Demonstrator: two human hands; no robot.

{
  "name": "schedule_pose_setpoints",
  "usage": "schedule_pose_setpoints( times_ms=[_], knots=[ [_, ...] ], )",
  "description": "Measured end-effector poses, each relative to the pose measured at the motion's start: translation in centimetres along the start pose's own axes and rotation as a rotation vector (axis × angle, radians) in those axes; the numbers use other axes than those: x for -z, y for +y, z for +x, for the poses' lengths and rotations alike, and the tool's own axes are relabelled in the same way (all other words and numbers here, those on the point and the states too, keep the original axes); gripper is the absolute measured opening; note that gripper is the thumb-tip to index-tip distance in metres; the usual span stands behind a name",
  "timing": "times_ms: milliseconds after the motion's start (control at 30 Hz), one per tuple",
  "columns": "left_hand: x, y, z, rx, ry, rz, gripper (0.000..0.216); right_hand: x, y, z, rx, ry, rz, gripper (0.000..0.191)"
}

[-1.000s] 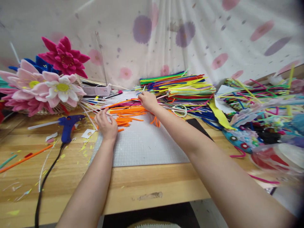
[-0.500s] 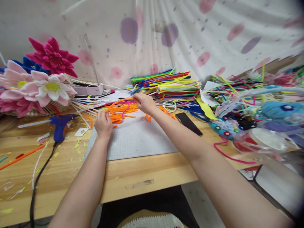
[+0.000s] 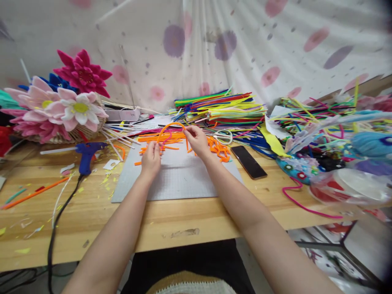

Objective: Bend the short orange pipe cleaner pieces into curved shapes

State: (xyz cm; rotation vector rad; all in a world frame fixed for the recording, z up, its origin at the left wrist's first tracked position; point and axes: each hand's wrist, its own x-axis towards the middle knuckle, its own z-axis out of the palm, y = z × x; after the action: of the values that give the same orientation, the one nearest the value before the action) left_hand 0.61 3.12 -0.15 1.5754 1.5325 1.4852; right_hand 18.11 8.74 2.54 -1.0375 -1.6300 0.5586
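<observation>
An orange pipe cleaner arches between my two hands, above the grey cutting mat. My left hand pinches its left end, and my right hand pinches the other end. Behind and between the hands lie straight orange pipe cleaners, with a thin pink one across them. Close to my right hand, on the mat's right part, sits a heap of bent orange pieces. White-handled scissors lie just beyond that heap.
A blue glue gun with its black cord lies left, below fuzzy flowers. Bundled coloured pipe cleaners are piled at the back. A phone rests right of the mat. Farther right are a plastic-wrapped spool and more craft pieces.
The orange pipe cleaner has gone from a shallow curve to a higher arch as my hands have come closer together. The camera view has shifted slightly left.
</observation>
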Motion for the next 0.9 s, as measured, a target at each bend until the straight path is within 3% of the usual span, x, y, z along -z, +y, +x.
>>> schedule_pose_setpoints(
  times_ms=[100, 233, 400, 700, 900],
  knots=[
    [-1.2, -0.3, -0.2, 0.232, -0.217, -0.345, 0.018, -1.0, -0.4, -0.9, -0.212, -0.084, 0.413, 0.024],
    [-2.0, -0.4, -0.5, 0.443, -0.300, -0.480, 0.012, -2.4, 0.7, -2.4, -0.403, -0.132, 0.631, 0.029],
    [-2.3, -0.8, -0.6, 0.457, -0.350, -0.407, 0.009, -2.9, 2.2, -3.0, -0.473, -0.071, 0.724, 0.029],
    [-2.2, -0.9, -0.4, 0.446, -0.482, -0.412, 0.034, -2.4, 2.6, -2.6, -0.477, -0.049, 0.793, 0.029],
    [-2.2, -1.3, -0.2, 0.424, -0.527, -0.408, 0.038, -2.6, 2.6, -2.6, -0.469, -0.055, 0.782, 0.029]
  ],
)
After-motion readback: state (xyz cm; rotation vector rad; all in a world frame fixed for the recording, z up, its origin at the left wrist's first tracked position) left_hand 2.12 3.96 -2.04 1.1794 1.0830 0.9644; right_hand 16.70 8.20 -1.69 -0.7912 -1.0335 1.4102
